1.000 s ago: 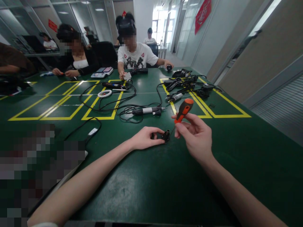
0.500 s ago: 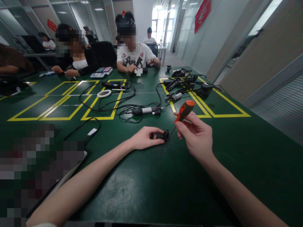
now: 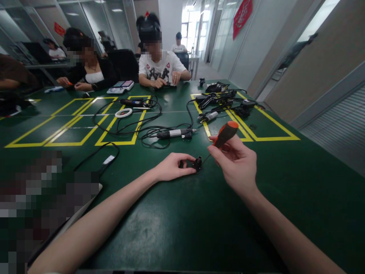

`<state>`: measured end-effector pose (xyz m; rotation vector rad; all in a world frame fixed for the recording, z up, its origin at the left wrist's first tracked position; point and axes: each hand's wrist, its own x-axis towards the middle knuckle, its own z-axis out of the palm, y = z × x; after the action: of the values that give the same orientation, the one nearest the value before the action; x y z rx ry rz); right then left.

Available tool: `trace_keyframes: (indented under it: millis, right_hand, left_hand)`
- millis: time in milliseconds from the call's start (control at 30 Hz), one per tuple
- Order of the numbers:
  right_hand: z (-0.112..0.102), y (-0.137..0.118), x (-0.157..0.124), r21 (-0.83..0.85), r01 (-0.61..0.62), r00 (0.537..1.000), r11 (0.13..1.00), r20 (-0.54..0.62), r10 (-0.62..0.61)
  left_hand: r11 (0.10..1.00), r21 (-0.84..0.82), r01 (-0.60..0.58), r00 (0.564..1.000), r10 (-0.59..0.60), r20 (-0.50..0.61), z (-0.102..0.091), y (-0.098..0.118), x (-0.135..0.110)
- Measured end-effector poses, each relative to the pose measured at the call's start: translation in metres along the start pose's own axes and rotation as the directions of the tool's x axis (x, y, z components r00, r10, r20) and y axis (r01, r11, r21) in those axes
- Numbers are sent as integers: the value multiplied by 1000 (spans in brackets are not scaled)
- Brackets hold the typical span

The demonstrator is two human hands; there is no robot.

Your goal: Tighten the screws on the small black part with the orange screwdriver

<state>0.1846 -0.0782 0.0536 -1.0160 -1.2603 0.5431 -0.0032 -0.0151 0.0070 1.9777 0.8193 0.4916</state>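
Note:
My left hand (image 3: pixel 172 166) pinches a small black part (image 3: pixel 195 164) and holds it down on the green table (image 3: pixel 182 224). My right hand (image 3: pixel 236 163) is closed round an orange and black screwdriver (image 3: pixel 224 135). Its handle points up and to the right, and its thin shaft slants down to the top of the black part. Both forearms reach in from the bottom edge.
Beyond my hands lie an electric screwdriver (image 3: pixel 175 133) with tangled black cables, a white ring (image 3: pixel 123 113) and more black tools (image 3: pixel 219 99) inside yellow taped boxes. Two people sit at the far side, their hands on the table. A blurred object (image 3: pixel 42 198) lies at my left.
The screwdriver handle has tilted slightly lower and to the right. The person in the white shirt opposite has drawn both hands in together. My left hand has stayed on the black part.

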Motion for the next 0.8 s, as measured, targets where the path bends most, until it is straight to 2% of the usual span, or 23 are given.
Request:
trace_keyframes:
  millis: [100, 267, 467, 533, 667, 800]
  right_hand:
    - [-2, 1, 0, -18, 18, 1000, 1000, 19, -17]
    - [-3, -2, -2, 79, -15, 997, 997, 73, 9]
    - [-2, -6, 0, -7, -3, 1000, 1000, 19, 3]
    - [-2, -5, 0, 27, -27, 1000, 999, 17, 26]
    - [-2, -4, -1, 106, -51, 996, 993, 84, 42]
    - [-2, -2, 0, 45, 4, 999, 999, 41, -6]
  left_hand:
    - [1000, -8, -15, 1000, 15, -5, 0, -1, 0]
    - [1000, 12, -8, 1000, 8, -15, -1, 0, 0]
    - [1000, 24, 4, 1000, -3, -5, -2, 1, -1]
    - [1000, 23, 3, 1000, -3, -8, -1, 1, -1]
    - [1000, 23, 6, 1000, -6, -12, -1, 0, -1]
    - [1000, 19, 8, 1000, -8, -6, -1, 1, -1]
